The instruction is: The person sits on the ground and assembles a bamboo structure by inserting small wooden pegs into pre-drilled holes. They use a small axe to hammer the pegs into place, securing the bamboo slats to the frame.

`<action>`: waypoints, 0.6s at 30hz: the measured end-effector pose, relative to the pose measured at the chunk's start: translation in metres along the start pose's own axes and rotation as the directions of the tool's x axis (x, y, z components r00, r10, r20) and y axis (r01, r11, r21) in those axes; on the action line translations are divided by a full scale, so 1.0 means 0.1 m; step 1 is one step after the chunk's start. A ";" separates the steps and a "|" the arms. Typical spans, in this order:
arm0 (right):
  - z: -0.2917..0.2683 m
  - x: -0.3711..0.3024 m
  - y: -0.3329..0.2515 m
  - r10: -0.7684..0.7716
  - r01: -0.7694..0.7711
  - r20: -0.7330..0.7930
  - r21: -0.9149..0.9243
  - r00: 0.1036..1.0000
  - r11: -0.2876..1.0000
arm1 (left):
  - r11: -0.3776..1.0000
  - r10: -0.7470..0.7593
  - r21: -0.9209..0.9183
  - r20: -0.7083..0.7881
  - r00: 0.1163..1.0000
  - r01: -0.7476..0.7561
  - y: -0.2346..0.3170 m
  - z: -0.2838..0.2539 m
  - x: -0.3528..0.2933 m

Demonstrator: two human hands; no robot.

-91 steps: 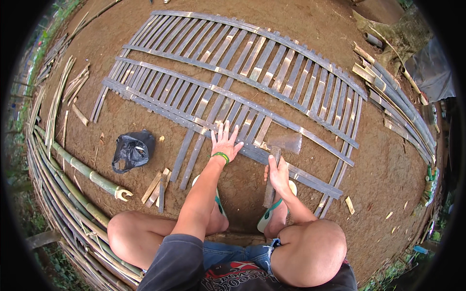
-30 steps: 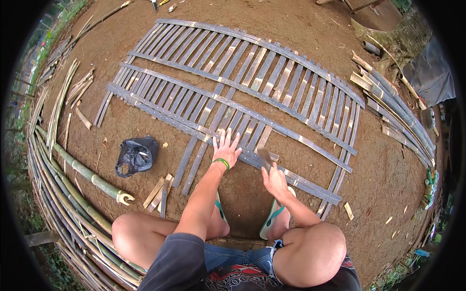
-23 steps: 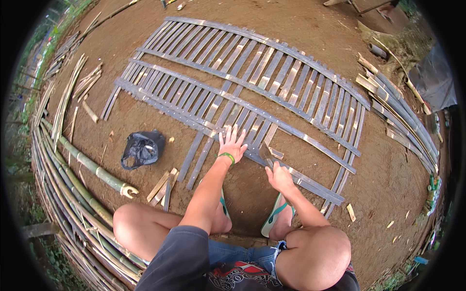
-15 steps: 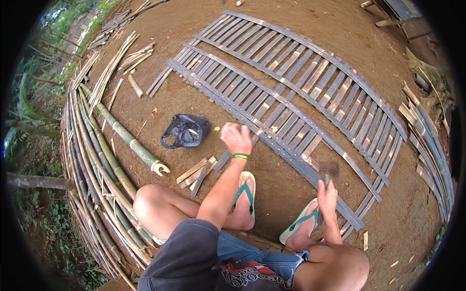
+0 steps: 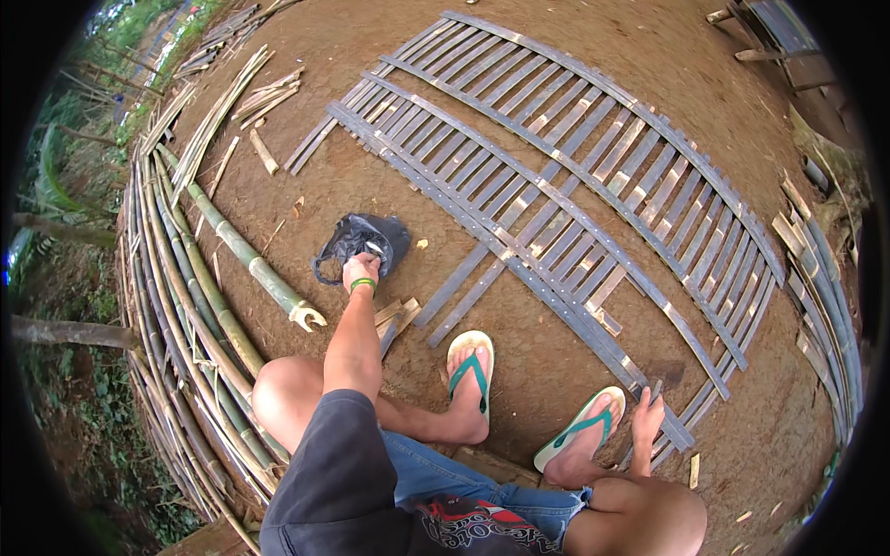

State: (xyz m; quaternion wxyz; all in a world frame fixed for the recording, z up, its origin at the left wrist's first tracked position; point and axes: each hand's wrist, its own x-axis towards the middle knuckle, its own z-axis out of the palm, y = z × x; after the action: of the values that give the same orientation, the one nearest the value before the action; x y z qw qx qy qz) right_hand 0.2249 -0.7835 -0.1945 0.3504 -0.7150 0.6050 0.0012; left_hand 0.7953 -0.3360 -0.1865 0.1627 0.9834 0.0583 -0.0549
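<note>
A black plastic bag (image 5: 389,243) lies with its mouth spread on the dirt, and something small and pale shows inside. My left hand (image 5: 361,271) is at the bag's near opening with its fingers bunched; whatever they hold is hidden. Down at the right, my right hand (image 5: 647,419) is closed round the handle of a hammer (image 5: 656,390), whose brownish head is indistinct. That hand is beside the near end of a long slatted bamboo panel (image 5: 556,289), made of dark strips with pale nail dots along its near rail.
A second slatted panel (image 5: 593,157) lies beyond. Long bamboo poles (image 5: 199,278) line the left, with a thick green pole (image 5: 250,259) beside them. Short split pieces (image 5: 399,324) lie near my left foot. Bundled strips (image 5: 820,296) rest at the right.
My left hand has moved left and away from the panel to the bag. My right hand has lowered slightly rightward with the hammer. Two strips now jut plainly from the panel's near side.
</note>
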 end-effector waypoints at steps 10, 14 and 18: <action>0.01 -0.21 -0.33 -0.166 0.150 -0.054 -0.223 0.985 0.963 | 0.970 -0.242 -0.009 -0.111 0.964 0.243 0.20 0.20 -0.02; 0.03 -0.24 -0.34 -0.156 0.138 -0.078 -0.194 0.985 0.971 | 0.927 -0.371 0.013 -0.131 0.919 0.375 0.35 0.20 -0.01; -0.04 -0.18 -0.12 -0.176 0.128 -0.147 -0.291 0.973 0.948 | 0.873 -0.486 0.060 0.016 0.874 0.484 0.77 0.23 -0.12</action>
State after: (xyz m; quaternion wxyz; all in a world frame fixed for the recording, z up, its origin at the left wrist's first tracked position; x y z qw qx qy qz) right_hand 0.2289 -0.7696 -0.1781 0.1918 -0.7992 0.5696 -0.0020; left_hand 0.7911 -0.4173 -0.1823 0.1179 0.9405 0.2988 -0.1105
